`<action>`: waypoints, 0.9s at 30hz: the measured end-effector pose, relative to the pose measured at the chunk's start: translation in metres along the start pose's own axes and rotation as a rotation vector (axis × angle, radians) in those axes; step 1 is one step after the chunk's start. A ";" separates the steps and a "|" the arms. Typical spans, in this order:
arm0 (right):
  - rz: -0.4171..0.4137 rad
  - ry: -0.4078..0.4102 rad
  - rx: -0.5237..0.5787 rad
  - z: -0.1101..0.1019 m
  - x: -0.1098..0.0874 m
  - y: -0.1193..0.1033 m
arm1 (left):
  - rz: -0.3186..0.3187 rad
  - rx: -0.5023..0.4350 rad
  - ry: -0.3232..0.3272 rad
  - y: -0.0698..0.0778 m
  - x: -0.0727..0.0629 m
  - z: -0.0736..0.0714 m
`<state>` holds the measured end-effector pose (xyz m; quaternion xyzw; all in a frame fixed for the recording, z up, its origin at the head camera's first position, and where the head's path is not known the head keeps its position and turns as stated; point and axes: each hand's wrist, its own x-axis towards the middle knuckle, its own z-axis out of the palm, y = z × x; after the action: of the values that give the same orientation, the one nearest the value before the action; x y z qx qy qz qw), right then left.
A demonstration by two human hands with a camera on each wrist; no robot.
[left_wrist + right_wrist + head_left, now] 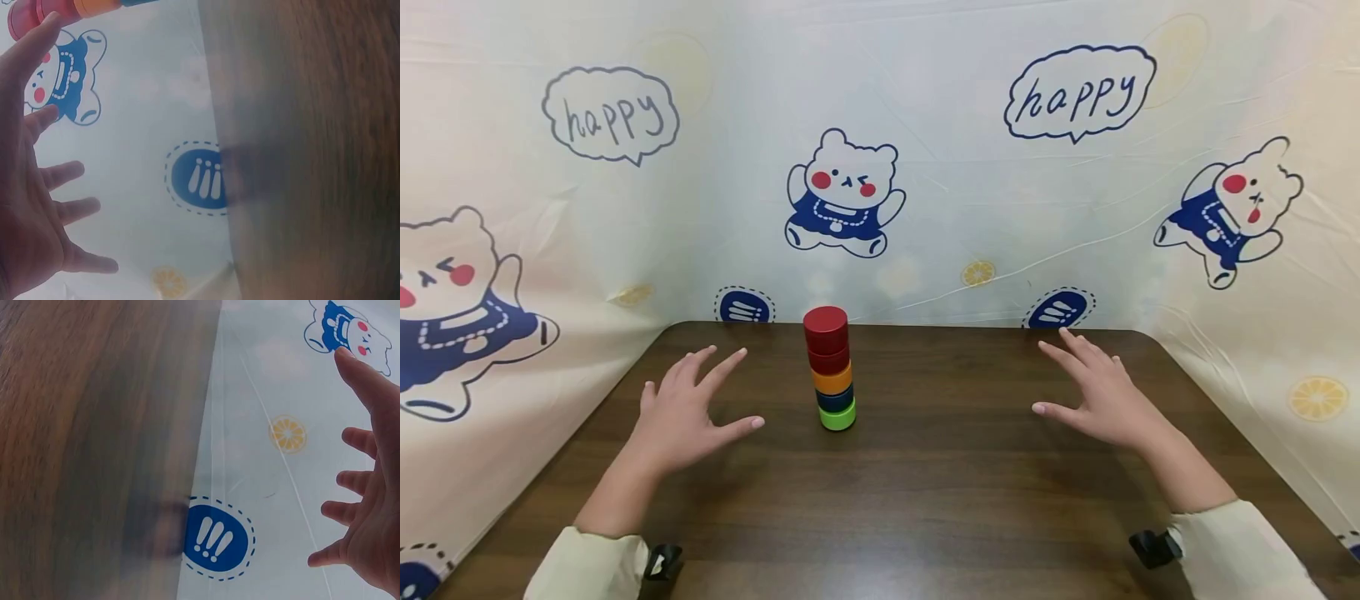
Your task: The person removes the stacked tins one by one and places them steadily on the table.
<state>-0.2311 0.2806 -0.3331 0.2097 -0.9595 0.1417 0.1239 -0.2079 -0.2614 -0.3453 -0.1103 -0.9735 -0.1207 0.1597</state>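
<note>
A stack of round coloured blocks (832,382) stands upright on the brown table, left of its middle. From the top it runs dark red, dark red, orange, dark blue and bright green. My left hand (683,415) hovers to the left of the stack, fingers spread and thumb pointing toward it, with a gap between. In the left wrist view, the upper blocks (57,14) show at the top edge, overlapped by the thumb tip. My right hand (1105,398) is held over the table's right side, fingers spread, holding nothing and well apart from the stack.
The wooden table (925,500) has a far edge meeting a pale cloth (955,208) printed with bears, speech bubbles and orange slices. This cloth also hangs along both sides. Each sleeve cuff has a black device (1155,548) strapped near the wrist.
</note>
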 end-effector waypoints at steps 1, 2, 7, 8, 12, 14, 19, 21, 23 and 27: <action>-0.007 0.002 0.008 0.000 0.001 -0.001 | 0.006 -0.010 0.006 0.001 0.000 0.001; -0.017 0.005 0.015 0.001 0.002 -0.002 | 0.014 -0.018 0.014 0.001 0.001 0.002; -0.062 0.026 0.059 0.003 0.007 -0.006 | 0.051 -0.055 0.046 0.005 0.004 0.007; -0.074 0.033 0.066 0.004 0.008 -0.007 | 0.057 -0.064 0.047 0.006 0.004 0.008; -0.115 0.052 0.082 0.006 0.013 -0.012 | 0.059 -0.116 0.021 0.010 0.007 0.009; -0.134 0.057 0.086 0.008 0.015 -0.014 | 0.050 -0.146 -0.003 0.012 0.009 0.010; -0.162 0.056 0.095 0.009 0.020 -0.020 | 0.034 -0.218 -0.028 0.015 0.012 0.015; -0.174 0.058 0.097 0.010 0.022 -0.022 | 0.036 -0.247 -0.023 0.016 0.013 0.017; -0.185 0.059 0.102 0.011 0.024 -0.025 | 0.040 -0.281 -0.008 0.017 0.014 0.019; -0.216 0.072 0.102 0.013 0.028 -0.031 | 0.063 -0.348 0.042 0.021 0.017 0.024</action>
<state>-0.2448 0.2390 -0.3300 0.3127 -0.9177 0.1836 0.1619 -0.2246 -0.2321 -0.3571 -0.1643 -0.9304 -0.2846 0.1623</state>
